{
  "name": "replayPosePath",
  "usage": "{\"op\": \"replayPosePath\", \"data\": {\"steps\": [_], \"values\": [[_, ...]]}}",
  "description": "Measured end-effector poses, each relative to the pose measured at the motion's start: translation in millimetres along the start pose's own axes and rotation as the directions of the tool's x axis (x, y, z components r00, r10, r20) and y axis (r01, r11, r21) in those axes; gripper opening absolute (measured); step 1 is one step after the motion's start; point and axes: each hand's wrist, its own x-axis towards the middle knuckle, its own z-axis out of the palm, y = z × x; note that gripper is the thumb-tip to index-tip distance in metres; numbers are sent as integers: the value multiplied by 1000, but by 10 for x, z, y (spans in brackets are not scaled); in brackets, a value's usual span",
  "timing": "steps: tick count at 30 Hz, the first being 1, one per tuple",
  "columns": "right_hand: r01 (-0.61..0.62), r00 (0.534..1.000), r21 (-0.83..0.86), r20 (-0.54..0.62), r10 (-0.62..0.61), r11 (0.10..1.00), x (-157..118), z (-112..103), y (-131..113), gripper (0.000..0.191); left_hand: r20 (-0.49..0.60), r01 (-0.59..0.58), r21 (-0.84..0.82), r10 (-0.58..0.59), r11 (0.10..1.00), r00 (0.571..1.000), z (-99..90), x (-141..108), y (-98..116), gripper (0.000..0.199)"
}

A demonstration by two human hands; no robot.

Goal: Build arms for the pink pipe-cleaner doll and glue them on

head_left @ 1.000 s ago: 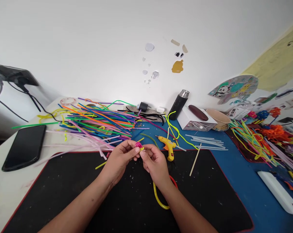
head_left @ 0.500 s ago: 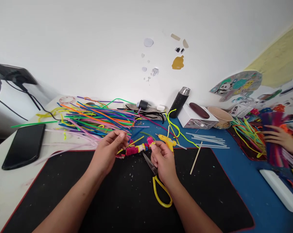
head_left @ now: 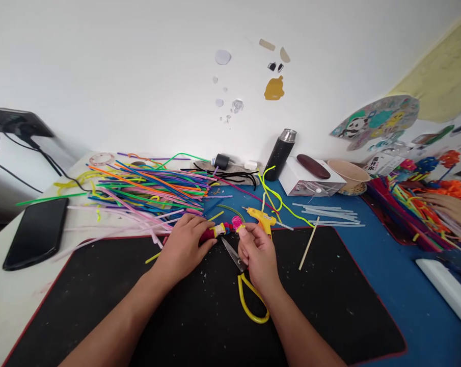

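My left hand closes over a magenta, yellow and white pipe-cleaner figure lying at the mat's far edge; fingers lie across it, thumb on the near side, hiding much of it. Pinched upright in my right hand is a small magenta pipe-cleaner piece with yellow at its base. Between the hands lie scissors with yellow handles, partly under my right hand. Just beyond that hand rests a yellow glue gun, its nozzle pointing left.
A pile of coloured pipe cleaners spreads at back left beside a black phone. Glue sticks, a wooden stick, a black flask and a tissue box stand or lie rightward. Another person's hand touches pipe cleaners at far right.
My left hand has moved down and right from above the mat onto the figure, taking hold of it. My right hand keeps the magenta piece. The other person's hand has lowered a dark bundle.
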Motion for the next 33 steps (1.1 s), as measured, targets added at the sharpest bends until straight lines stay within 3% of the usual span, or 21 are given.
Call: {"op": "replayPosePath", "data": {"steps": [6,9,12,14,17,19,22,26,33], "values": [[-8,999,-10,39,8,1000,-51,-4,46,42,32,4,33,-5,999,999,59,-16,-9,30],[5,998,-22,59,-4,1000,-64,-13,58,39,-22,74,-96,-77,993,997,48,-4,-22,25],[20,997,-46,70,-17,999,-69,-8,47,37,-65,218,-329,-252,919,965,-20,23,-37,23],[22,997,-61,74,-18,998,-71,6,25,37,-11,325,-565,-401,759,916,-77,47,-37,29],[27,997,-84,74,-21,996,-74,35,-13,38,115,334,-882,-535,332,837,-137,85,-21,38],[29,997,-110,74,-20,994,-73,52,-34,38,159,252,-964,-577,85,801,-148,104,-3,40],[42,996,-171,84,-28,984,-68,77,-64,38,218,197,-975,-617,-103,756,-135,110,23,43],[125,991,-334,96,-98,934,-63,126,-141,31,276,225,-961,-594,-160,756,-122,91,45,41],[244,969,-586,167,-180,773,-43,190,-290,23,269,247,-962,-550,-115,790,-142,76,72,31]]}}
